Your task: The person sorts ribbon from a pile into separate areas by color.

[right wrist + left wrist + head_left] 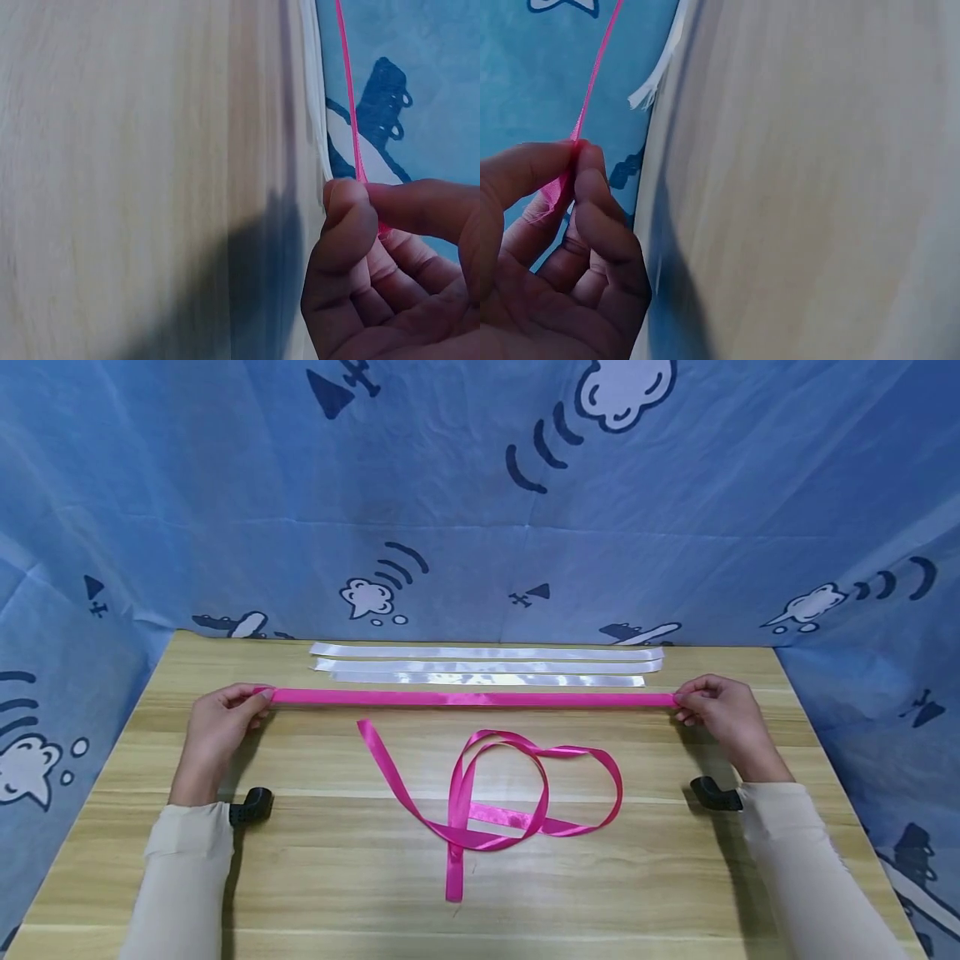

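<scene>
A pink satin ribbon is stretched straight and taut between both hands, above the table. My left hand pinches its left end between thumb and fingertips; a short frayed tail pokes out behind them in the left wrist view. At the other end, my right hand pinches the ribbon in the same way, with a bit of pink showing below the thumb in the right wrist view. Between the forearms, a second pink ribbon lies in loose overlapping loops on the table.
Behind the taut ribbon, several white ribbon strips lie side by side along the far edge of the wooden table. A blue printed cloth hangs behind and at the sides. Black wrist-worn devices stick out by the sleeves.
</scene>
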### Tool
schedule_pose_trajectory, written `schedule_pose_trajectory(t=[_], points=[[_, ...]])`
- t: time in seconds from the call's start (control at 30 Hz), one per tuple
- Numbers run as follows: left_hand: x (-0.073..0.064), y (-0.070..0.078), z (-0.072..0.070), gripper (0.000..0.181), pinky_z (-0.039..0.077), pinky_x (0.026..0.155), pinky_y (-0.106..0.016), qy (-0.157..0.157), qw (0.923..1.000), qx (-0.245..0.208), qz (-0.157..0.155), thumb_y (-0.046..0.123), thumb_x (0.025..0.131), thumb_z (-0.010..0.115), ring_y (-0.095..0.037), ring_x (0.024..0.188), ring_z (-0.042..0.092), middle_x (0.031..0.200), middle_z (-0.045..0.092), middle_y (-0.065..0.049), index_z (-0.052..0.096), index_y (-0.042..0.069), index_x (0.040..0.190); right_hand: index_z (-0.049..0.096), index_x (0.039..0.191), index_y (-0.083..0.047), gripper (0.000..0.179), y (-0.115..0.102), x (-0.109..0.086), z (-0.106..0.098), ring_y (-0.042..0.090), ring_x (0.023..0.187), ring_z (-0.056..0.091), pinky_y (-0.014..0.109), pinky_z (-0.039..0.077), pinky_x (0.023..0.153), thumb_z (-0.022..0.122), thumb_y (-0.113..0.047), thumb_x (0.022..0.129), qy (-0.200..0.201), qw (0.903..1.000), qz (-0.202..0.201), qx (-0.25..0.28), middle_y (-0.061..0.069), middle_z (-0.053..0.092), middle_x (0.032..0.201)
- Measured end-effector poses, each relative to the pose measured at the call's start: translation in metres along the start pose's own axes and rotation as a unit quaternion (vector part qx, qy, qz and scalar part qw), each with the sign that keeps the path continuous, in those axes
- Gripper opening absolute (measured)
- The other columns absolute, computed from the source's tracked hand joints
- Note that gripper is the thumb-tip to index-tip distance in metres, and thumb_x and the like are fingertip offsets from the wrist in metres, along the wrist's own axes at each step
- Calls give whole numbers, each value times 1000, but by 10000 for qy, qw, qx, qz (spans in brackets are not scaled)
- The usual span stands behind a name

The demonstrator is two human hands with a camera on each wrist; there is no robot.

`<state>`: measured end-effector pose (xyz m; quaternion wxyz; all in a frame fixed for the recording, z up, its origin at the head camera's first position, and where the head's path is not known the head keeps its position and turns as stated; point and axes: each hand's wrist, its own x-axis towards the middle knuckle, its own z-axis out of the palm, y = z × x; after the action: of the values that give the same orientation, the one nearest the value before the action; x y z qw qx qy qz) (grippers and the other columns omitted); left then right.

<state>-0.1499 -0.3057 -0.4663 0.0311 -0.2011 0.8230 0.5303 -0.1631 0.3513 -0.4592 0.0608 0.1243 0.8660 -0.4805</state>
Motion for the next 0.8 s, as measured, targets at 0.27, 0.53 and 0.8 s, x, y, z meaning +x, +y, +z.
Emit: schedule_pose_trajectory(t=[0.27,0.53,0.8], points=[[14,2,2,41,46,62,-19,141,9978,639,99,33,102,68,-4,72,51,77,59,21,70,1,127,61,116,9,21,-5,8,9,5,67,64,22,57,64,60,-8,105,243,9983,264,-459,-8,69,77],[19,2,6,34,42,64,-20,202,9929,1121,344,27,103,67,-9,81,48,82,58,17,73,0,123,62,117,6,20,-9,15,17,10,71,63,22,57,65,61,-10,105,338,9950,598,-730,0,70,83],[19,6,9,31,43,67,-19,155,9894,1368,467,24,103,66,-10,86,51,91,64,9,73,0,122,63,115,4,18,-6,15,17,13,72,61,23,54,64,62,-10,104,355,9931,686,-882,2,69,85]])
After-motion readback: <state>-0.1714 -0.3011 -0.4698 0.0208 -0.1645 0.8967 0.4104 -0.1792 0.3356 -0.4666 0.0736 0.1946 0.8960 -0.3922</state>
